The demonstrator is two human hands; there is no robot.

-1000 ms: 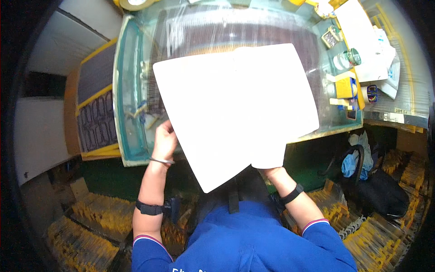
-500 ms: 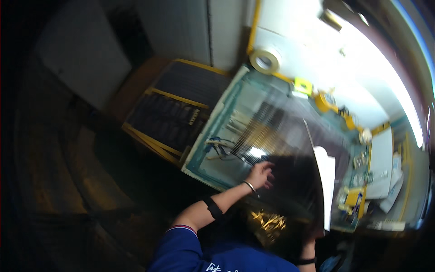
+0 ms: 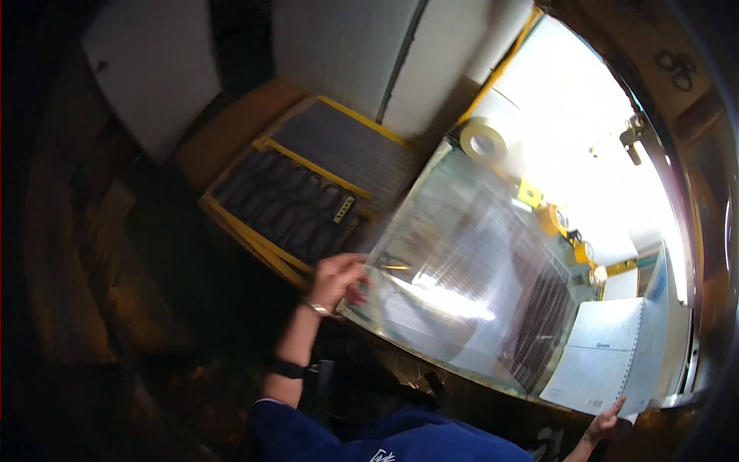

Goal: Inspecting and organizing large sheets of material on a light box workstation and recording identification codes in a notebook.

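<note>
The left hand [image 3: 336, 279] has its fingers curled over the near left corner of a clear plastic sheet [image 3: 462, 285], pinching its edge; the exact finger spread is blurred. A thin bracelet sits at the wrist and a dark band farther down the forearm. The right hand [image 3: 606, 423], at about five o'clock in the view, grips the lower corner of a white perforated paper sheet [image 3: 608, 358] between fingers and thumb.

The plastic sheet is glossy and see-through, with bright glare streaks and fine ribbed reflections, and it lies across the glass-topped worktable [image 3: 400, 343], covering most of it. The paper sheet is matte, rectangular, with a row of small holes along one long side, and rests on the table's right end, at four o'clock from the plastic sheet.

At ten o'clock from the left hand, just beside the table's left edge, lie dark trays with yellow frames [image 3: 304, 196], patterned with rows of oval cut-outs. A roll of tape [image 3: 483, 139] stands at the table's far corner, at twelve o'clock. Yellow small items [image 3: 548, 215] line the far edge. The near edge of the table curves toward the person; the floor to the left is dark.
</note>
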